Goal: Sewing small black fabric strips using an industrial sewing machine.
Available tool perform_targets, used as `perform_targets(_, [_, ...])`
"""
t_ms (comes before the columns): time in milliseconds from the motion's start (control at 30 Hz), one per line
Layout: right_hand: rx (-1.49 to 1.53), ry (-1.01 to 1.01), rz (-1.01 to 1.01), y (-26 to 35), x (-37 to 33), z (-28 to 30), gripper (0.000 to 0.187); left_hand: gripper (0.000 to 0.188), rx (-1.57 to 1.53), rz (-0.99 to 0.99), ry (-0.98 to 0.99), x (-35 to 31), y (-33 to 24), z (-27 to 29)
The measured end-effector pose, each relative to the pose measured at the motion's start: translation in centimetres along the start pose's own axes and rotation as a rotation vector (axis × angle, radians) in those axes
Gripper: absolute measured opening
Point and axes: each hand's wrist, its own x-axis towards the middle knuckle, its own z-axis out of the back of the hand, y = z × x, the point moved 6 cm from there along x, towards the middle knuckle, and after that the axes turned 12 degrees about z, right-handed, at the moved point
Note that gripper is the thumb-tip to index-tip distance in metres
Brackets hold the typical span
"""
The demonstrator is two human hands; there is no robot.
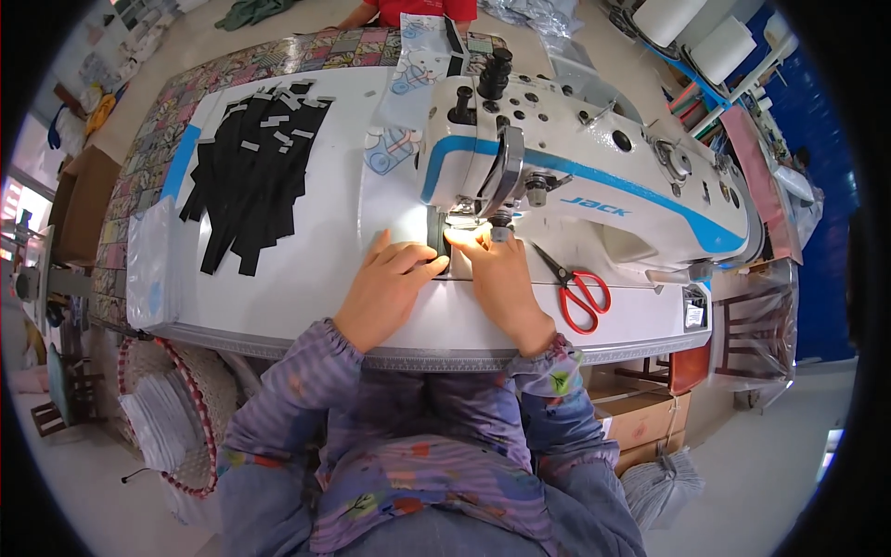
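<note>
A dark strip (437, 227) of cloth lies under the needle area of a white and blue sewing machine (594, 176), lit by its lamp. My left hand (388, 290) rests on the table left of it, its fingers bent and fingertips pressed on the strip's near end. With fingers bunched together, my right hand (506, 288) grips the strip's right side close below the presser foot. The fingertips there partly hide the strip. Red-handled scissors (581, 299) lie right of my right hand.
A fanned pile of black strips (251, 176) with pale ends lies on the left of the white table (325, 269). Printed fabric (394, 148) trails behind the machine head. A person in red (418, 7) is beyond the far edge. A basket (172, 418) stands below left.
</note>
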Motion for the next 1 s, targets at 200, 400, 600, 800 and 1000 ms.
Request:
perform_targets(200, [0.054,0.008,-0.033,-0.3,-0.6,-0.4,0.045,0.038,-0.025,0.009,0.026,2.0,1.8,-0.4])
perform_targets(400, [0.12,-0.085,-0.07,-0.9,-0.2,1.2,0.026,0.038,-0.075,0.003,0.041,3.9,3.0,-0.6])
perform_targets(600, [0.272,-0.343,-0.187,-3.4,0.8,5.6,0.01,0.027,-0.061,-0.01,0.017,5.6,3.8,-0.8])
perform_targets(800, [0.147,-0.334,-0.154,-3.0,1.1,5.9,0.007,0.025,-0.064,-0.022,-0.002,5.2,3.7,-1.0])
perform_targets(1000, [0.208,-0.17,-0.292,-2.7,0.9,4.9,0.011,0.031,0.013,-0.065,-0.052,4.4,3.7,-1.5])
